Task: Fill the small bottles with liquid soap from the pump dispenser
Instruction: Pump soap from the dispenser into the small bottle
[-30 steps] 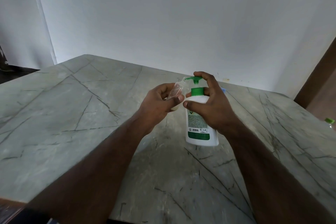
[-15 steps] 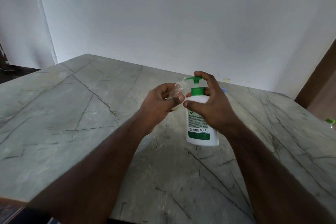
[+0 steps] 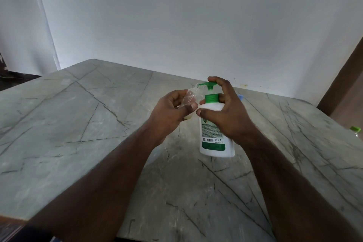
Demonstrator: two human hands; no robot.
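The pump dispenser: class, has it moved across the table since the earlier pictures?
No. The pump dispenser stands at the same spot against the dark veins of the table, with the right hand gripping it throughout.

Left hand (image 3: pixel 169 112): grips a small clear bottle (image 3: pixel 189 97), tilted, its mouth at the green spout.
Right hand (image 3: pixel 225 112): wraps the white pump dispenser (image 3: pixel 214 141), one finger on the pump head (image 3: pixel 209 85).
Table (image 3: pixel 68 124): grey marble (dark veins); the dispenser stands upright on it.
Right edge: a green-capped bottle (image 3: pixel 356 130), partly visible.
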